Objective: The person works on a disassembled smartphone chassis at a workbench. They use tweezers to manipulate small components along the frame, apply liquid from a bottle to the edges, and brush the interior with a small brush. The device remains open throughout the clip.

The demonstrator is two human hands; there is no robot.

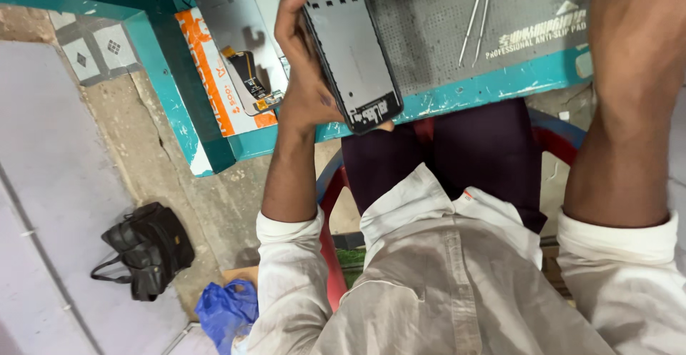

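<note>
Phone frame [349, 47] sits in our left hand [304, 76], fingers wrapped along its left edge, held tilted above the desk's [457, 97] front edge, lower end past the edge over our lap. Our right hand [636, 47] hangs at the desk's right front corner, seen from the back; we cannot tell if it is closed or holding anything.

Risk, as we judge it: one-sided grip on a thin, slick part. A slip drops it past the desk onto the concrete floor [164, 162], and squeezing could bend the frame.

Frame: flat, dark, rounded corners, small slots up top, matte inner face. Mat [429, 33]: grey, fine dotted grid, rubbery-looking. Tweezers [477, 13]: thin shiny metal, lying on the mat near the back. Screen panel [236, 33]: glossy grey with a flex cable, at the desk's left front corner. Desk rim: chipped teal paint.
</note>
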